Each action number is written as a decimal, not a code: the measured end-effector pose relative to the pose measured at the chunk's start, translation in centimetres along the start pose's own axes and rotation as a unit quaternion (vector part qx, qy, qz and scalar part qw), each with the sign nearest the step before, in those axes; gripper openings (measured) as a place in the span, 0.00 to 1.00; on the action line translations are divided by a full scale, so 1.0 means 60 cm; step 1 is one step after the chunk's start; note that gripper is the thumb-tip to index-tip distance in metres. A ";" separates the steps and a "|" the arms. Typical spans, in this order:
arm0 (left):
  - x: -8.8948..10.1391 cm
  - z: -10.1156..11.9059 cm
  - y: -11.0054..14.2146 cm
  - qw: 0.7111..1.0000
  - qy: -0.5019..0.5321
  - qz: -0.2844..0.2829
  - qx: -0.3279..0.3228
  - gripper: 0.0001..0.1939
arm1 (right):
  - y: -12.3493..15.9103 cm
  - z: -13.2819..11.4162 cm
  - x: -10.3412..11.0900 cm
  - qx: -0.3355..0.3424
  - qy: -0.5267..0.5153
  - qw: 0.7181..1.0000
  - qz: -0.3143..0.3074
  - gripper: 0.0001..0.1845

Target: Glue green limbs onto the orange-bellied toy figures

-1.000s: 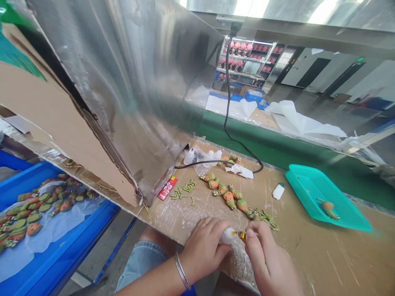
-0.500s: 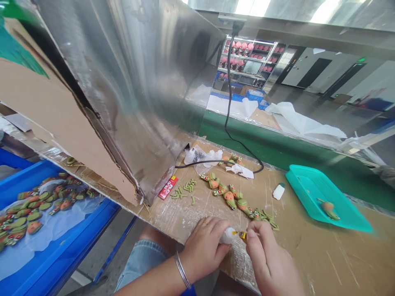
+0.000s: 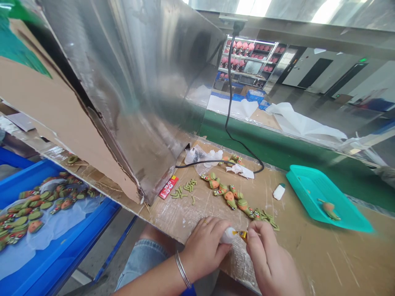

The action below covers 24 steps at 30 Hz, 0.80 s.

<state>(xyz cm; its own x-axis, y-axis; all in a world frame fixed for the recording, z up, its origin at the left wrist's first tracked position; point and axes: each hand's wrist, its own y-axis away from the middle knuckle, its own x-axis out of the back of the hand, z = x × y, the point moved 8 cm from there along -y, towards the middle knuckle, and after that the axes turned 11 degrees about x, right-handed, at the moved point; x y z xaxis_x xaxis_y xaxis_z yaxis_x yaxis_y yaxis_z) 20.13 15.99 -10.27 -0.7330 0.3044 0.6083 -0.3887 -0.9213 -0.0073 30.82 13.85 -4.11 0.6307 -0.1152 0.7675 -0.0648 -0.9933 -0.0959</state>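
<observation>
Low in the head view, my left hand (image 3: 208, 242) is closed around a small white plastic bottle (image 3: 228, 235) whose tip points right. My right hand (image 3: 267, 250) pinches a small yellow tool (image 3: 242, 234), its end touching or almost touching the bottle's tip; its exact kind I cannot make out. Just beyond my hands lie several green and orange painted figures (image 3: 229, 198) in a row. Thin green curved pieces (image 3: 267, 217) are heaped at the row's near end, and more green pieces (image 3: 188, 187) lie to the left.
A teal tray (image 3: 327, 201) with one figure stands at the right. Near it lies a white block (image 3: 279, 191). A red packet (image 3: 168, 187) rests against the metal panel (image 3: 148, 102). A black cable (image 3: 230, 94) hangs down onto the table. At left, a blue bin (image 3: 58, 259) holds many figures.
</observation>
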 end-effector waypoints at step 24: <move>-0.019 -0.026 0.004 0.996 -0.019 0.081 -0.018 0.22 | 0.017 0.041 -0.021 -0.154 -0.752 0.635 0.087 0.13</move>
<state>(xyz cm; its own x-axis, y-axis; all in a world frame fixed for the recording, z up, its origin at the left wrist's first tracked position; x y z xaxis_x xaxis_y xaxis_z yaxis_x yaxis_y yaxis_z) 20.01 15.81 -12.20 -0.7663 0.1422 0.6265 -0.2871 -0.9482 -0.1359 31.88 12.99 -6.74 0.6041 -0.3126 -0.7330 -0.2362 -0.9488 0.2099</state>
